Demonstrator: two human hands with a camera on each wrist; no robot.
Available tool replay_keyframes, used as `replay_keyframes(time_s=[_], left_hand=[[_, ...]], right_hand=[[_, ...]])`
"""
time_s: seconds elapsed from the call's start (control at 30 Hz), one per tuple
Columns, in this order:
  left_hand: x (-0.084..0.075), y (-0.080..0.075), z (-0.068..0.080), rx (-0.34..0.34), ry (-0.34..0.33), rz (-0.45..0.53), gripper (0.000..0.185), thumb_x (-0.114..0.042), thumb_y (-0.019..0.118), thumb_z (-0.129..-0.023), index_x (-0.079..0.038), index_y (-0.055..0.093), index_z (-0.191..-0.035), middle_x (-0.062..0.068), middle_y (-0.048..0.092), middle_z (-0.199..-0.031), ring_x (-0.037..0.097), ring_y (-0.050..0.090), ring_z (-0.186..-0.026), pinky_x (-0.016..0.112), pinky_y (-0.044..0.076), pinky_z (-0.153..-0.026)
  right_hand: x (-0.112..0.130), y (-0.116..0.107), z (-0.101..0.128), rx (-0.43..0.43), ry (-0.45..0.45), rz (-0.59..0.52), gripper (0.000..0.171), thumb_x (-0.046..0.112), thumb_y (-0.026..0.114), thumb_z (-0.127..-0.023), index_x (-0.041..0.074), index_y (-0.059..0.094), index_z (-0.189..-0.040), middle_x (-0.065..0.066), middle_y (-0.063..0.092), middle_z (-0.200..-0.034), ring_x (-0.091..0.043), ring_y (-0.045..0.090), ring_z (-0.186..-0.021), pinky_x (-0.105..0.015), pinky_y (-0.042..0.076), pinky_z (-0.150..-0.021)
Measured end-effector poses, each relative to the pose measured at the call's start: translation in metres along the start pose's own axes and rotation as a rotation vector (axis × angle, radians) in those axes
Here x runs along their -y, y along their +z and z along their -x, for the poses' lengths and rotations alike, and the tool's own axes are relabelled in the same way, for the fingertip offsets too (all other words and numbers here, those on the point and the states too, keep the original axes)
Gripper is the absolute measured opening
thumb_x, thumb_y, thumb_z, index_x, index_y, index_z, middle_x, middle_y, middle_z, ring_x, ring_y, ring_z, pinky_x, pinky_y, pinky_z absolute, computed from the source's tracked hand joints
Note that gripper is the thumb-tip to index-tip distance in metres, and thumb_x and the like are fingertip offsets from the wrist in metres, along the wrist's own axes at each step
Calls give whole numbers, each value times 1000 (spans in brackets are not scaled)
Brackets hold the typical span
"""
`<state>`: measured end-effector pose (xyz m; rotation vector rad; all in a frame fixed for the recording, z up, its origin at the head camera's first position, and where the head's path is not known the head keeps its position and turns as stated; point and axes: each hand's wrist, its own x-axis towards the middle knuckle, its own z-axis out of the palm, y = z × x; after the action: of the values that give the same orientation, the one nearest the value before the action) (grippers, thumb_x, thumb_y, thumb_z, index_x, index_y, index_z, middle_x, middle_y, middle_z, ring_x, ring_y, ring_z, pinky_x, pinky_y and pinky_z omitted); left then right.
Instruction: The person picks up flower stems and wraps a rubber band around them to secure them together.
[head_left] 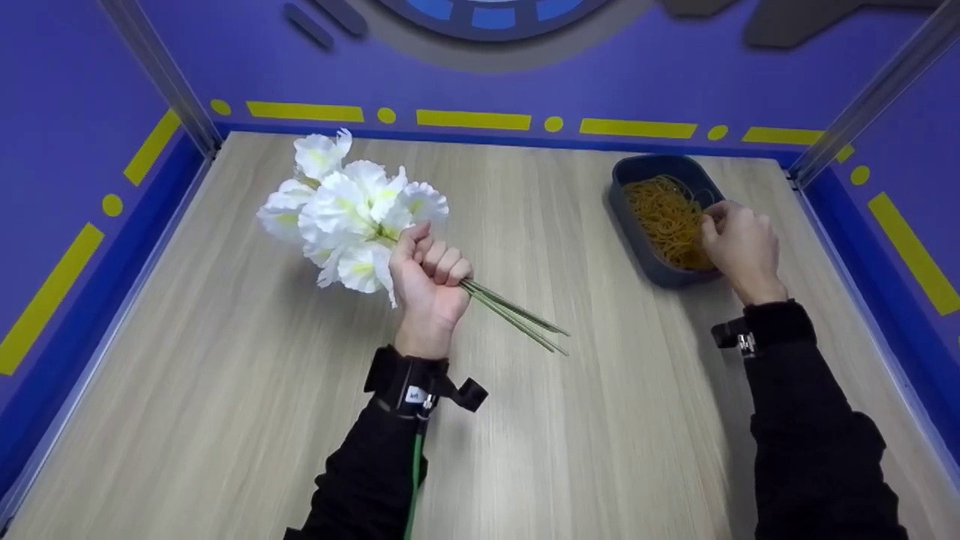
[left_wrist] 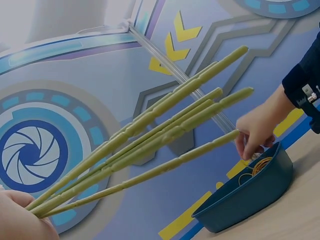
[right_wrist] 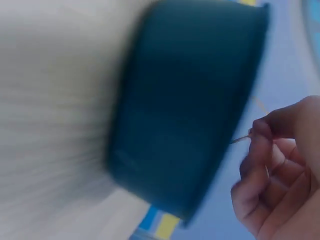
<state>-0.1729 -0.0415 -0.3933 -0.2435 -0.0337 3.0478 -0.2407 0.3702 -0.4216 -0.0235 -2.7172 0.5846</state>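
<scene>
You work on a wooden table with purple walls on three sides; the walls carry yellow stripes and dots. The biggest thing on it is the bunch of white flowers, at about 10 o'clock from the table centre. Your left hand is clenched around the green stems, just under the blossoms, and lifts the bunch above the wood. The free stem ends point to 4 o'clock and touch nothing. In the left wrist view the stems spread like a fan, and they stand partly in front of your other hand.

At 2 o'clock, near the far right corner, is the dark blue tray, full of yellow rubber bands. Your right hand is over the near right rim of it. In the right wrist view the fingers pinch one thin rubber band, beside the tray wall; this picture is blurred.
</scene>
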Motion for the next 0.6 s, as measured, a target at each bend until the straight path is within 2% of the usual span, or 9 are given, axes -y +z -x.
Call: replay_keyframes(time_s=[0.13, 0.27, 0.33, 0.4, 0.6], left_hand=[[0, 1, 0, 6, 1, -3, 47, -13, 41, -101, -21, 19, -61, -11, 16, -52, 3, 12, -44, 18, 8, -42], [0, 4, -1, 0, 6, -1, 47, -12, 41, -102, -21, 19, -61, -11, 16, -52, 2, 12, -45, 18, 8, -42], [-1, 5, -2, -4, 8, 0, 47, -12, 41, -101, -22, 19, -61, -11, 16, -52, 2, 12, -44, 18, 8, -42], [-2, 6, -5, -6, 10, 0, 47, -12, 41, -101, -22, 18, -61, -11, 16, -52, 2, 12, -44, 18, 8, -42], [-9, 12, -15, 20, 34, -5, 48, -12, 41, -102, -21, 21, -58, -10, 19, -50, 3, 12, -44, 18, 9, -42]], right_hand=[[17, -9, 3, -103, -48, -74, 25, 17, 58, -101, -3, 70, -109, -22, 71, -87, -31, 62, -65, -46, 44, -66], [36, -15, 9, -162, -104, -153, 23, 19, 61, -101, 0, 71, -108, -16, 74, -91, 1, 56, -66, -23, 42, -67], [47, -17, 14, -173, -147, -223, 21, 18, 63, -100, 0, 72, -108, -13, 74, -92, 12, 52, -70, -14, 41, -68], [59, -19, 20, -172, -206, -298, 19, 16, 65, -99, 0, 72, -107, -11, 74, -91, 14, 54, -72, -9, 42, -68], [103, -22, 46, -125, -397, -441, 17, 14, 72, -95, 8, 73, -111, -1, 74, -97, 0, 65, -79, -12, 48, -69]])
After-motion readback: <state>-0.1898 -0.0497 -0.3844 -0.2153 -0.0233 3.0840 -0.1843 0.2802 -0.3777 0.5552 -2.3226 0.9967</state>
